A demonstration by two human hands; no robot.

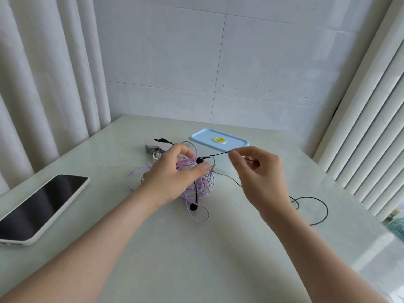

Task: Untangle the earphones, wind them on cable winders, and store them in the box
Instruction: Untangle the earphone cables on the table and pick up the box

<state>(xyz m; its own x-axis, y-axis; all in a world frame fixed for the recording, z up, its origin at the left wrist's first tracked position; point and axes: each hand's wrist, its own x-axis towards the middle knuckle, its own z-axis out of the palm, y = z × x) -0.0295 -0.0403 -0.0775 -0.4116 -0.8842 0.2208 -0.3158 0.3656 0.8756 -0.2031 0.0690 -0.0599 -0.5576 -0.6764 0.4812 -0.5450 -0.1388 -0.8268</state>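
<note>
Earphones point(197, 186), one purple pair and one black pair knotted together, were in a loose bundle at the middle of the counter point(196, 259), in front of the blue-lidded box point(218, 139). The left hand point(175, 176) gripped the bundle with curled fingers. The right hand point(260, 171) pinched the black cable point(218, 154) between thumb and forefinger and held it taut. The cables looked thin, light and soft, so a hard pull would probably tighten the knots. A better hold seemed near the black earbud point(193, 207), feeding it gently through the loops.
</note>
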